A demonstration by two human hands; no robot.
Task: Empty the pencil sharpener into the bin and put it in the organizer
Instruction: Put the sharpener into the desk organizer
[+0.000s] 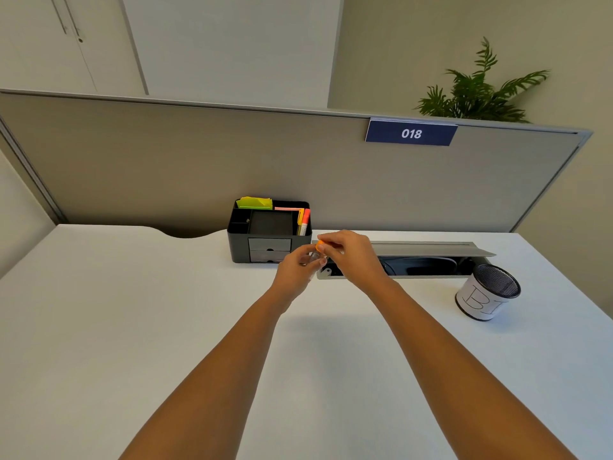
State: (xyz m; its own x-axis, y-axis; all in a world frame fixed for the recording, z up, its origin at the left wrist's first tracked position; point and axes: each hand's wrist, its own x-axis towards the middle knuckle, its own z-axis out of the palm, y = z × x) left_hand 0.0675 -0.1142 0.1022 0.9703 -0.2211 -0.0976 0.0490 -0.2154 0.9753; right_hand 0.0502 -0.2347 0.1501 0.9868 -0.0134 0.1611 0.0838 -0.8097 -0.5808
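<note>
Holding the pencil sharpener [314, 257] in left hand [295, 272] fingers [306, 257], right hand [351, 257] seemingly pinching its orange cap [320, 245], both arms outstretched above the bench [132, 310].

Organizer [269, 232] left, bin [487, 292] right, both on desk [132, 310].

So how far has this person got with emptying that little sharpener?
Early on. Nothing looks finished: both hands hold the small clear pencil sharpener with an orange top above the white desk, the left hand on its clear body and the right hand at the orange end. Emptying it into the black mesh bin with a white paper label is still to do, then placing it in the black desk organizer.
</note>
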